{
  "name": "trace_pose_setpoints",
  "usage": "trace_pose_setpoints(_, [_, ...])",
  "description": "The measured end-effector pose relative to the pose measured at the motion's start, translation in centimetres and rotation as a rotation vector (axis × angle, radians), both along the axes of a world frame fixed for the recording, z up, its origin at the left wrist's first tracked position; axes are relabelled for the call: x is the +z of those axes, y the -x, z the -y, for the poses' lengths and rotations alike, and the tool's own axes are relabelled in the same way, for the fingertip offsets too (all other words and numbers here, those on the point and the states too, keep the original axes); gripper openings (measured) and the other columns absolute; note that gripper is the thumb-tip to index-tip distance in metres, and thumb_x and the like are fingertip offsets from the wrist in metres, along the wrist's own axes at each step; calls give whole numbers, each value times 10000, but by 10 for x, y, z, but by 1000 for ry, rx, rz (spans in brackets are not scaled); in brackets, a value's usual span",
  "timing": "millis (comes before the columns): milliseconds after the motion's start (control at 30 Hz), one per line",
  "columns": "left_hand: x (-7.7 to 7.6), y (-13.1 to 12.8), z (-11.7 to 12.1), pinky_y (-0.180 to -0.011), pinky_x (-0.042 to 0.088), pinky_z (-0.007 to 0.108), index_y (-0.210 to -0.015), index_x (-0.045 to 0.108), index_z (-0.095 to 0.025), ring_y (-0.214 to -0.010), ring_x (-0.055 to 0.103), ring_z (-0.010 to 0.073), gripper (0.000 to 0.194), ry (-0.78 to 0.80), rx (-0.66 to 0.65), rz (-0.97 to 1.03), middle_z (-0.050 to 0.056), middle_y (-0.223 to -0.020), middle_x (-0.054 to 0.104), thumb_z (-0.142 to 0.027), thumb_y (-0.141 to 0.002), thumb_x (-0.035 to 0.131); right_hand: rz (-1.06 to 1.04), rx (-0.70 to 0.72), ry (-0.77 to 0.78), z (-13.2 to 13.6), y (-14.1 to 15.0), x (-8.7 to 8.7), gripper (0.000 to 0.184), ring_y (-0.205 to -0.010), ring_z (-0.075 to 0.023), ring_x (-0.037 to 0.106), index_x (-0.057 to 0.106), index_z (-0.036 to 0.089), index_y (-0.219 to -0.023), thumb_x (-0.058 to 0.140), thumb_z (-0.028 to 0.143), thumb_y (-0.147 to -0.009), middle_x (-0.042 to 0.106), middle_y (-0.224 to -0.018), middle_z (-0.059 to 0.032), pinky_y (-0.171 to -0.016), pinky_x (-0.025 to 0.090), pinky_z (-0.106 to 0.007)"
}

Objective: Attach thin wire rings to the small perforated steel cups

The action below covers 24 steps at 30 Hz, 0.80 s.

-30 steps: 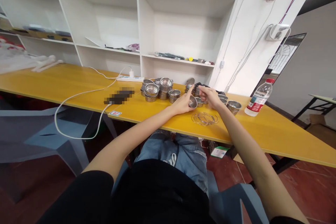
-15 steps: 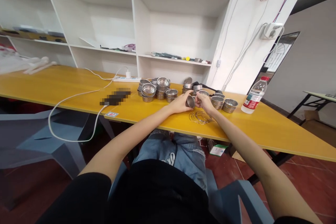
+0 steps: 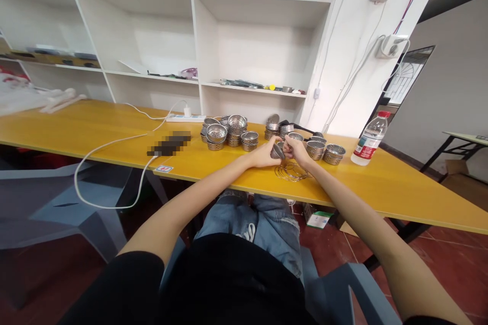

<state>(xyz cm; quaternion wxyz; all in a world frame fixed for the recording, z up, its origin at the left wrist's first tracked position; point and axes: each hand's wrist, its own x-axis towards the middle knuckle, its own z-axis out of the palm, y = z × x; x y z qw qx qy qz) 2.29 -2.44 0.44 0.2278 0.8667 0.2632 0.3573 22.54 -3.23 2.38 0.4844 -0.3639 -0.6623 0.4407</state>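
Observation:
My left hand (image 3: 266, 154) is closed around a small metal strainer cup (image 3: 278, 151), which is tilted above the table. Right beside it, my right hand (image 3: 296, 151) has its fingers curled together at the cup's edge; what they pinch is too small to make out. Just below both hands lie several thin wire rings (image 3: 293, 171) on the yellow table. Stacked perforated metal cups (image 3: 217, 134) stand to the left of my hands, and more metal cups (image 3: 315, 149) are to the right and behind them.
On the yellow table (image 3: 385, 190), a water bottle (image 3: 369, 138) with a red cap stands at the right. A blurred-out dark object (image 3: 170, 144) with a white cable (image 3: 82, 190) lies at the left. White shelves (image 3: 263, 40) rise behind, and a power strip (image 3: 186, 118) sits at the table's back.
The metal cup has turned in my left hand and now tilts differently. My right hand stays close to it with fingers curled. The camera view has shifted slightly.

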Motion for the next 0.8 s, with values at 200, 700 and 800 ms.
trace_pose_setpoints(200, [0,-1,-1,-863,595,413,-1487,445,-201,-874,719,249,805,-4,-9,-11,40,-997,733,-342,-779,802,39,-4,33,1,-2,1,751,-484,-82,258,360,257,-639,798,848,-792,296,-565,66,-466,186,-234])
trace_pose_setpoints(700, [3,-1,1,-860,586,402,-1498,424,-189,-932,739,270,820,-6,-3,-32,64,-1039,760,-347,-780,789,67,3,49,5,-1,4,724,-492,-75,221,335,250,-605,805,763,-808,274,-558,69,-454,177,-228])
trace_pose_setpoints(800, [3,-1,2,-850,583,401,-1497,426,-186,-931,731,271,816,-21,16,-40,61,-1032,751,-354,-787,792,64,1,56,6,0,4,726,-502,-68,196,338,246,-595,813,755,-804,261,-571,73,-463,163,-227])
